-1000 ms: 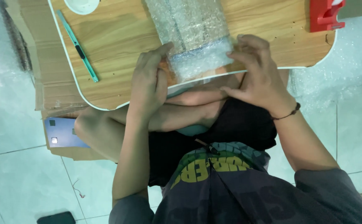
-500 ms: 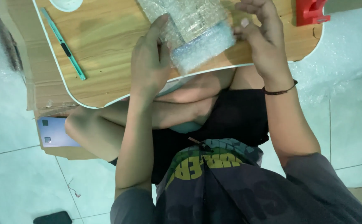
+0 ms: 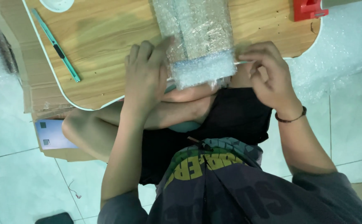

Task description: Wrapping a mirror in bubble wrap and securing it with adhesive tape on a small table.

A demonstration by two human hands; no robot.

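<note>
Bubble-wrapped parcel on wooden table, left hand gripping it, right hand pinching wrap, tiled floor

Bubble-wrapped pkg: long, clear-silvery, lies across wooden table from far edge to near edge, its near end overhanging. Left hand pressed on its left side, right hand at its right near corner. Pale blue flat pkg/envelope w/ small dark squares, on floor under table's left near corner. Dark phone-like slab at bottom left; screen not legible.
</note>
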